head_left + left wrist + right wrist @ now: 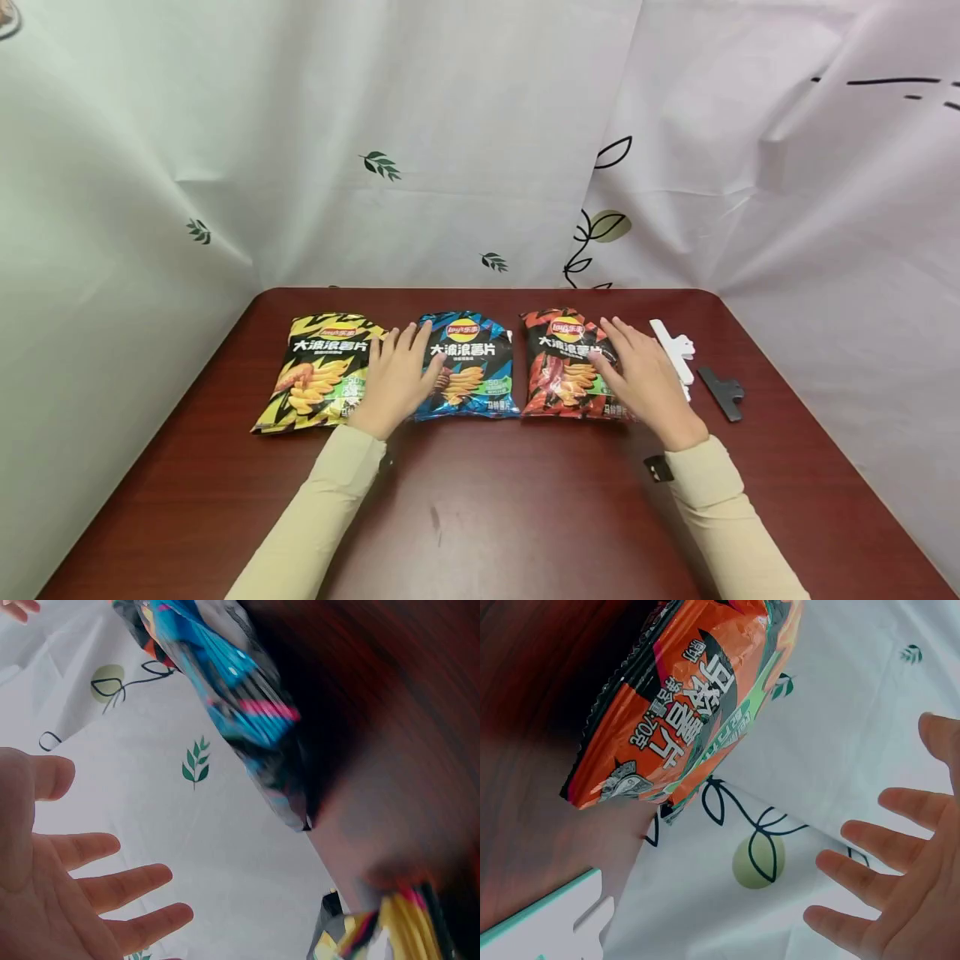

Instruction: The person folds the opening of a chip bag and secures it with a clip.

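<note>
Three chip bags lie in a row on the table: a yellow bag (pixel 311 375) at left, a blue bag (pixel 472 367) in the middle, a red bag (pixel 558 367) at right. My left hand (pixel 397 379) hovers with spread fingers between the yellow and blue bags, hiding part of each. Over the right edge of the red bag is my right hand (pixel 645 375), its fingers also spread. In both wrist views the palms hold nothing and stay apart from the blue bag (pixel 232 697) and the red bag (pixel 675 705).
Right of the right hand lie a white clip (pixel 677 350) and a dark grey clip (pixel 722 393). All sit on a dark red-brown table (pixel 480 500). A white printed curtain (pixel 450 225) surrounds its back and sides.
</note>
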The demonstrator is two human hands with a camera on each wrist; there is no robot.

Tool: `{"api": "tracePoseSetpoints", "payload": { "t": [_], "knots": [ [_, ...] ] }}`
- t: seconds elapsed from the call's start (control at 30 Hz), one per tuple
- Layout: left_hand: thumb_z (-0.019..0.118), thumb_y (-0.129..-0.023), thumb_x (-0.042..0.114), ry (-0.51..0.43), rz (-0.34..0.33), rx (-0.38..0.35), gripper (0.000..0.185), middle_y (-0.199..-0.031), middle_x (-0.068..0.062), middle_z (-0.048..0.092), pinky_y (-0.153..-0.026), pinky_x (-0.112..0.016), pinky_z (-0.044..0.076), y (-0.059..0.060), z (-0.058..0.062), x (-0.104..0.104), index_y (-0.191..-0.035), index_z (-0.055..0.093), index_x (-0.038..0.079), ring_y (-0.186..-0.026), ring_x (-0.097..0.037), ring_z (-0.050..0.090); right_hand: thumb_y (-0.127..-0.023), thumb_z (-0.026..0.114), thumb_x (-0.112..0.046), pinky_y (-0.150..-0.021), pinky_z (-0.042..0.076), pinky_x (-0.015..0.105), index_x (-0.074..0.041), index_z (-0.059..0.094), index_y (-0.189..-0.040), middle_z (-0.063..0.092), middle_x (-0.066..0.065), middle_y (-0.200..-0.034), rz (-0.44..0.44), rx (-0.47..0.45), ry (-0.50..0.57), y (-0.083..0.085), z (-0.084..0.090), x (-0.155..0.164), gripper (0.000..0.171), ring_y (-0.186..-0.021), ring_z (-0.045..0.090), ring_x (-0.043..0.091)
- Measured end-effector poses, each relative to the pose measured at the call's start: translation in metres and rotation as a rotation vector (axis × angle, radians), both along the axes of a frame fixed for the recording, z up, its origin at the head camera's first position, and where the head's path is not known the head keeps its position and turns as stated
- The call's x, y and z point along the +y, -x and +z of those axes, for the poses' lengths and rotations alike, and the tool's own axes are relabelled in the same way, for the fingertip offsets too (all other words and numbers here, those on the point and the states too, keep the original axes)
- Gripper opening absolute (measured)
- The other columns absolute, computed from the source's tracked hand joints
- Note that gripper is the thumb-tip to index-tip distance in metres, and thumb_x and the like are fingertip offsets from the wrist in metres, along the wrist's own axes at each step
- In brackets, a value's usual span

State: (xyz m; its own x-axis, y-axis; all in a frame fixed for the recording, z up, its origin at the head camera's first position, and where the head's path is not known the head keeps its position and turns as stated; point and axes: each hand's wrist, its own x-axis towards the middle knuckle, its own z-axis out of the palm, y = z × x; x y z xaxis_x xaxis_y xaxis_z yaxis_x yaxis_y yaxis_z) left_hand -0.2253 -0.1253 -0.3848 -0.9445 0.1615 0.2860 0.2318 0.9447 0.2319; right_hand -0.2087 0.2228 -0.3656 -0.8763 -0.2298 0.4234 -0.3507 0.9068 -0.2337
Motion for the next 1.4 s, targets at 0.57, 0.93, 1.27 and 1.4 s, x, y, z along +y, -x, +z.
{"api": "tracePoseSetpoints", "payload": {
  "t": [0.57, 0.93, 1.27, 1.4],
  "knots": [
    [0.050, -0.098, 0.039, -0.125, -0.080, -0.018, 0.060, -0.143, -0.019, 0.047, -0.111, -0.055, 0.030, 0.004, -0.001, 0.025, -0.147, 0.039, 0.007, -0.131, -0.039, 0.044, -0.100, 0.047, -0.038, -0.108, 0.028, 0.060, -0.004, 0.038, -0.147, 0.039, 0.024, -0.148, -0.045, -0.170, 0.227, -0.004, 0.001, 0.026, 0.058, -0.137, 0.034, 0.045],
    [0.051, -0.098, 0.040, -0.168, -0.102, -0.053, 0.057, -0.143, -0.016, 0.049, -0.108, -0.056, 0.034, 0.008, -0.003, 0.043, -0.145, 0.042, 0.009, -0.129, -0.038, 0.046, -0.101, 0.046, -0.038, -0.106, 0.031, 0.061, -0.001, 0.037, -0.147, 0.036, 0.026, -0.149, -0.076, -0.199, 0.295, -0.005, -0.004, 0.037, 0.059, -0.136, 0.034, 0.045],
    [0.048, -0.098, 0.043, -0.231, -0.117, -0.116, 0.057, -0.145, -0.013, 0.048, -0.110, -0.057, 0.030, 0.013, -0.005, 0.059, -0.147, 0.041, 0.013, -0.134, -0.036, 0.042, -0.101, 0.047, -0.038, -0.102, 0.035, 0.062, -0.001, 0.038, -0.146, 0.040, 0.028, -0.146, -0.120, -0.234, 0.347, -0.005, -0.009, 0.044, 0.059, -0.130, 0.042, 0.047],
    [0.047, -0.098, 0.044, -0.265, -0.132, -0.131, 0.057, -0.146, -0.012, 0.047, -0.110, -0.057, 0.032, 0.014, -0.005, 0.068, -0.147, 0.040, 0.014, -0.136, -0.035, 0.042, -0.101, 0.044, -0.042, -0.100, 0.036, 0.063, -0.002, 0.038, -0.146, 0.040, 0.028, -0.145, -0.150, -0.275, 0.375, -0.003, -0.011, 0.047, 0.061, -0.129, 0.042, 0.048]
  ]
}}
